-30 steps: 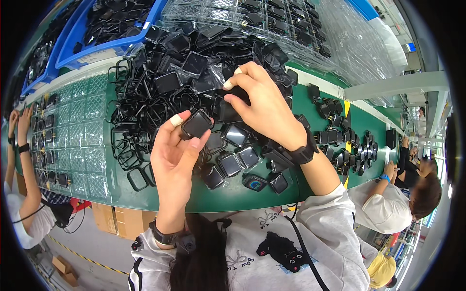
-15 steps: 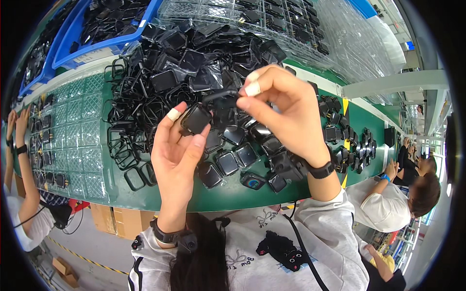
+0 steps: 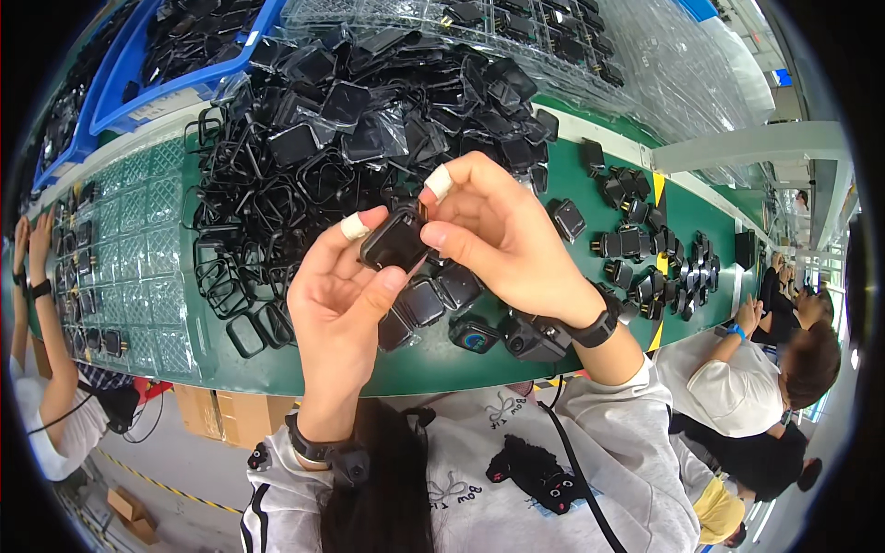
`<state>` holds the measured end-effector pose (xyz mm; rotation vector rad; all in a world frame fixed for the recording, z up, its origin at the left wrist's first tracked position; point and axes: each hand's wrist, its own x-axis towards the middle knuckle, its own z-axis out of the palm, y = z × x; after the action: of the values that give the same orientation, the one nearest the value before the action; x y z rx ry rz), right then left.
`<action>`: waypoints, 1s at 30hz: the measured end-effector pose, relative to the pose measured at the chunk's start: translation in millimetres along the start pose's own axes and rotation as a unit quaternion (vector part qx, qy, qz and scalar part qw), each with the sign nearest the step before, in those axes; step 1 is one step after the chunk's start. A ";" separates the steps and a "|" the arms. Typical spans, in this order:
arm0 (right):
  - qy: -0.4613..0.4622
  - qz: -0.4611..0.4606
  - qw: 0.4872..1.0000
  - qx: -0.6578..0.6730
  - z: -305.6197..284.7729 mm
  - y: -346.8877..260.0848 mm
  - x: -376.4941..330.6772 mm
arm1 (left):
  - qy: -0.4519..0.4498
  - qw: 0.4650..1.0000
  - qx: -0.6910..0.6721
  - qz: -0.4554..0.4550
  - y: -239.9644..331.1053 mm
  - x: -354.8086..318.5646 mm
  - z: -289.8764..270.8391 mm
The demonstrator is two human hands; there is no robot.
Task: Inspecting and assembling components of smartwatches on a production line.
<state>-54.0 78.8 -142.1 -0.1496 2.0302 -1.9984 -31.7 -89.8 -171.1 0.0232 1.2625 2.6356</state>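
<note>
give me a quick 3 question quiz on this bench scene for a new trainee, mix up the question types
1. True or false: both hands, the left hand and the right hand, are on the same small black square part.
2. Multiple choice: where does the big heap of black parts lie? A) on the green table B) in a cardboard box on the floor C) on the person's lap
3. Fill in: the container at the far left of the table, holding more black parts, is a ____ bin.

Key
1. True: the part is pinched between the fingers of both hands, held above the table.
2. A
3. blue
</note>
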 end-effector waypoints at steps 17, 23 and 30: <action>0.040 -0.152 0.861 -0.484 0.5 19.3 21.3 | 0.103 0.985 0.096 0.101 11.5 5.5 -16.9; 0.047 -0.134 0.948 -0.285 0.7 1.1 17.1 | 0.101 0.988 0.087 0.081 11.3 7.8 -14.0; 0.010 -0.005 1.000 -0.018 20.6 -5.5 7.1 | 0.086 0.991 0.061 0.081 6.4 1.1 -1.5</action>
<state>-55.7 56.9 -137.5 -0.1471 2.0823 -1.9781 -34.1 -94.6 -167.2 -0.0876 1.5378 2.7427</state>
